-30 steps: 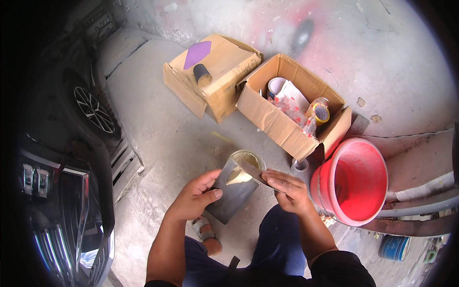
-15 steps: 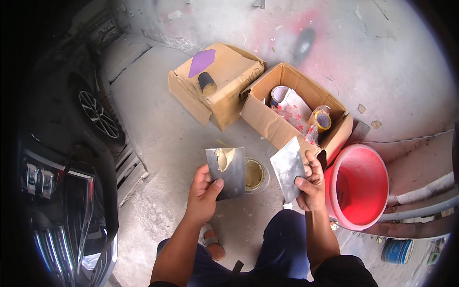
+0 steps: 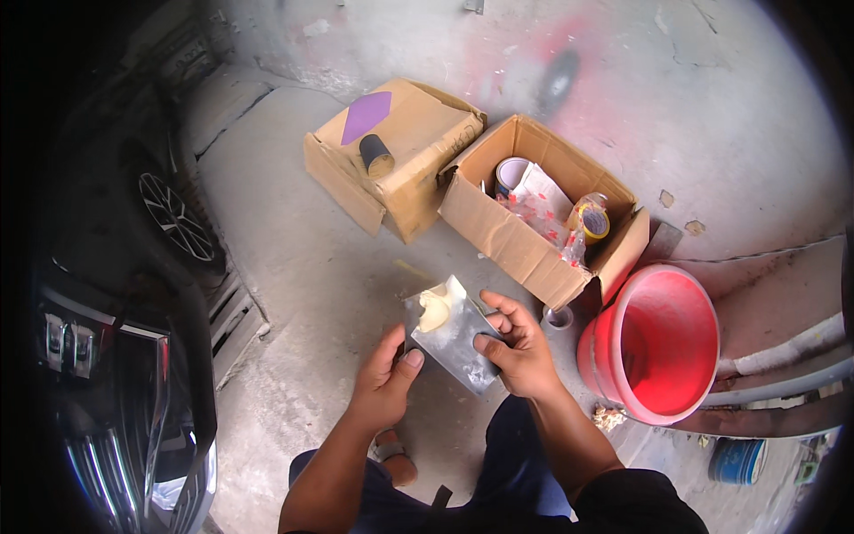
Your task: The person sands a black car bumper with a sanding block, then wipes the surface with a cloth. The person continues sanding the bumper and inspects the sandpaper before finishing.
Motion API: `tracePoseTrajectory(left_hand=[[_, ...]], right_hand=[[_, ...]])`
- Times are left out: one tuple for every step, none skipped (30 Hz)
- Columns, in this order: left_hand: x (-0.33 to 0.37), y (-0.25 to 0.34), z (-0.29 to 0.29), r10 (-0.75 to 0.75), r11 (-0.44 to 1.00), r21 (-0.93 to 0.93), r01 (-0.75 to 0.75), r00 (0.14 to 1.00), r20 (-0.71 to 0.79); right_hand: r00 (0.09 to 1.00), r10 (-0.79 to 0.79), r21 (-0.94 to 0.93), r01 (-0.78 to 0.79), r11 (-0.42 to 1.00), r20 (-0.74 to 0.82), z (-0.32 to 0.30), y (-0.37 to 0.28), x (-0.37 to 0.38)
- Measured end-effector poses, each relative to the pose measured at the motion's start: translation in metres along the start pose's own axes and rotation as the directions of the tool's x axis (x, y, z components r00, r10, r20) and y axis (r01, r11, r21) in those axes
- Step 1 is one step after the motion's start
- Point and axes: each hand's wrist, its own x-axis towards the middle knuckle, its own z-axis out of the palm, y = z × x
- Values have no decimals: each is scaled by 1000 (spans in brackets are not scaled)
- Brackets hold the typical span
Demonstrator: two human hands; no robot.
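Observation:
My left hand [image 3: 384, 383] pinches a grey metal putty spreader by its side, thumb on the near face. In my right hand [image 3: 523, 351] is a second flat metal spreader [image 3: 470, 349], gripped between thumb and fingers. The two plates overlap in front of me, the right one lying over the left, so much of the left one is hidden. A lump of cream-coloured putty [image 3: 434, 311] sits at their upper edge. White smears mark the right spreader's face. The round putty tin cannot be seen behind the plates and hands.
Ahead stands a cardboard box [image 3: 418, 191] bearing a purple sheet [image 3: 366, 117] and a dark rolled sheet [image 3: 375, 156]. Beside it, an open carton [image 3: 485, 227] holds tape rolls and plastic wrap. A red bucket [image 3: 605, 356] and blue can [image 3: 737, 462] are right; a black car [image 3: 133, 303] is left.
My right hand has moved left, bringing its spreader over the left one at the putty. The spreaders were apart before, and the putty tin showed between them.

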Motion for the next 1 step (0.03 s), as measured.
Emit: tracePoseTrajectory(left_hand=[[2, -1, -3, 10, 995, 95, -14, 999, 37]], right_hand=[[998, -29, -23, 31, 999, 63, -5, 2, 3]])
